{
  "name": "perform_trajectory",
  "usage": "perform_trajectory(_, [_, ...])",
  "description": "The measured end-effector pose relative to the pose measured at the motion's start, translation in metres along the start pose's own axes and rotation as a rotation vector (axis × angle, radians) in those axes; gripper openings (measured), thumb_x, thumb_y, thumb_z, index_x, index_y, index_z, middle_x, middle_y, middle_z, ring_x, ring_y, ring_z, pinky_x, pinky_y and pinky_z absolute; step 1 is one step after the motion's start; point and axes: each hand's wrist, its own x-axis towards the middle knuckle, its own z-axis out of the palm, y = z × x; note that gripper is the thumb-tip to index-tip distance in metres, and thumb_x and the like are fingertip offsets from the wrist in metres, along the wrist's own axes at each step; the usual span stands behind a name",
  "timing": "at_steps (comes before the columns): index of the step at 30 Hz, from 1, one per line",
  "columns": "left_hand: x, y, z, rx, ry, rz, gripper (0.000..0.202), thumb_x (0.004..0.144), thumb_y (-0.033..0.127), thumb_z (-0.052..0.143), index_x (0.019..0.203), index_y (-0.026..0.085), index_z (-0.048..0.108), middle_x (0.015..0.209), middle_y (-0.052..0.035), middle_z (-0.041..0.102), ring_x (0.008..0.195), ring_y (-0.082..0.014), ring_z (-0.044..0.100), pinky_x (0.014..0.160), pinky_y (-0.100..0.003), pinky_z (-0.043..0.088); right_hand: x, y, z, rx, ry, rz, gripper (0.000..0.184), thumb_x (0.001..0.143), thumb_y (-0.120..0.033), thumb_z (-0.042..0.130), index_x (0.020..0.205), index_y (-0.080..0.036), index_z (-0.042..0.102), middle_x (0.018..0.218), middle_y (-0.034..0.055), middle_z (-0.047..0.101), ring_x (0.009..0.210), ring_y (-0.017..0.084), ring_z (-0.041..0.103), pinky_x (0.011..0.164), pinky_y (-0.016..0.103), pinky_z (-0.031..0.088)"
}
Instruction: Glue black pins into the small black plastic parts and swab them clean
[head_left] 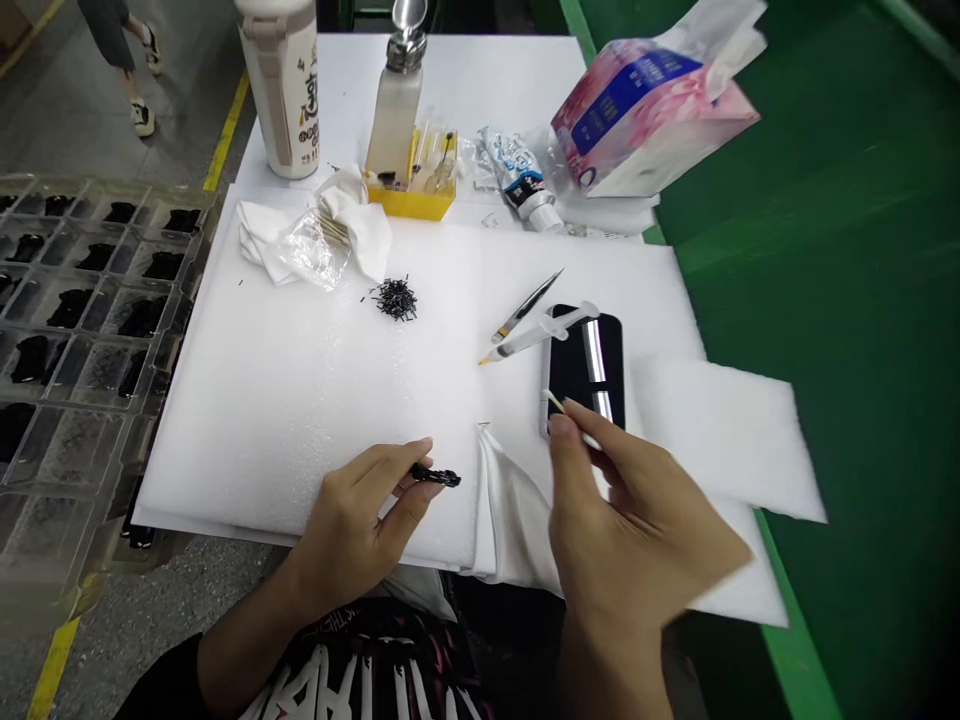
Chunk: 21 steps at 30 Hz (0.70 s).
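Left hand (349, 530) pinching a small black part (437, 477), right hand (637, 530) pinching a cotton swab (556, 403) over a black phone (586, 365), tweezers (527, 306) at its ten o'clock

Illumination is bright and even, apparently from overhead, with faint, soft shadows. Glare forms pale streaks across the black glass panel (570, 360). The right hand (637, 530) shows slight motion blur; wide-angle distortion bends the frame edges.
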Motion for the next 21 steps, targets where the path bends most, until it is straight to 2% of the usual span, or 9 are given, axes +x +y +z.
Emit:
perform_trajectory(2, [-0.001,-0.001,-0.001,0.016,0.007,0.020,0.027,0.123,0.024,0.066,0.145,0.017,0.081,0.116,-0.0113,0.093,0.097,-0.0227,0.093,0.084,-0.033,0.082,0.006,0.002,0.004,-0.057,-0.029,-0.062,0.024,0.110,-0.042,0.083,0.126,-0.027,0.092,0.117,0.0105,0.090,0.089,0.027,0.081,0.087,0.046,0.070])
perform_trajectory(5, [-0.004,-0.003,-0.004,0.062,0.027,0.090,0.030,0.123,0.019,0.066,0.149,0.018,0.080,0.125,-0.0128,0.093,0.112,-0.0251,0.094,0.097,-0.036,0.082,-0.006,-0.015,-0.006,-0.094,-0.059,-0.109,0.033,0.108,-0.037,0.085,0.138,-0.026,0.089,0.138,0.0153,0.087,0.095,0.027,0.081,0.089,0.046,0.070])
perform_trajectory(7, [-0.007,-0.004,-0.005,0.082,0.038,0.146,0.040,0.121,0.012,0.064,0.158,0.020,0.077,0.136,-0.0140,0.092,0.127,-0.0266,0.091,0.110,-0.039,0.079,-0.026,-0.035,-0.017,-0.051,-0.073,-0.121,0.027,0.111,-0.033,0.081,0.136,-0.026,0.088,0.130,0.0125,0.089,0.088,0.023,0.081,0.082,0.038,0.070])
perform_trajectory(8, [-0.008,-0.005,-0.006,0.085,0.035,0.176,0.047,0.120,0.008,0.063,0.164,0.021,0.073,0.141,-0.0143,0.090,0.133,-0.0267,0.089,0.115,-0.040,0.077,-0.036,-0.044,-0.022,0.003,-0.121,-0.116,0.024,0.114,-0.034,0.078,0.135,-0.026,0.086,0.119,0.0085,0.090,0.081,0.020,0.080,0.076,0.034,0.070])
perform_trajectory(10, [-0.011,-0.006,-0.006,0.091,0.004,0.243,0.061,0.119,0.004,0.060,0.177,0.023,0.061,0.148,-0.0150,0.088,0.142,-0.0265,0.086,0.121,-0.040,0.074,-0.054,-0.059,-0.028,0.125,-0.236,-0.061,0.032,0.117,-0.042,0.075,0.144,-0.026,0.079,0.114,0.0060,0.089,0.081,0.019,0.084,0.072,0.031,0.072])
perform_trajectory(13, [-0.013,-0.009,-0.005,0.125,-0.057,0.333,0.075,0.119,0.001,0.056,0.189,0.023,0.042,0.153,-0.0164,0.086,0.145,-0.0264,0.084,0.121,-0.039,0.073,-0.065,-0.065,-0.027,0.211,-0.339,-0.018,0.039,0.118,-0.042,0.072,0.154,-0.026,0.070,0.121,0.0071,0.089,0.098,0.024,0.090,0.083,0.035,0.078])
perform_trajectory(16, [-0.015,-0.012,-0.003,0.171,-0.077,0.399,0.080,0.117,-0.005,0.051,0.191,0.021,0.037,0.157,-0.0186,0.083,0.146,-0.0276,0.083,0.120,-0.039,0.073,-0.063,-0.060,-0.024,0.205,-0.391,-0.062,0.037,0.120,-0.038,0.068,0.155,-0.028,0.069,0.123,0.0067,0.089,0.106,0.025,0.091,0.086,0.034,0.078])
perform_trajectory(21, [-0.017,-0.014,-0.002,0.277,-0.151,0.441,0.082,0.117,-0.005,0.049,0.193,0.016,0.028,0.160,-0.0239,0.080,0.148,-0.0304,0.082,0.119,-0.040,0.074,-0.072,-0.060,-0.015,0.162,-0.373,-0.059,0.048,0.119,-0.033,0.061,0.166,-0.022,0.060,0.128,0.0118,0.089,0.112,0.028,0.091,0.087,0.038,0.078])
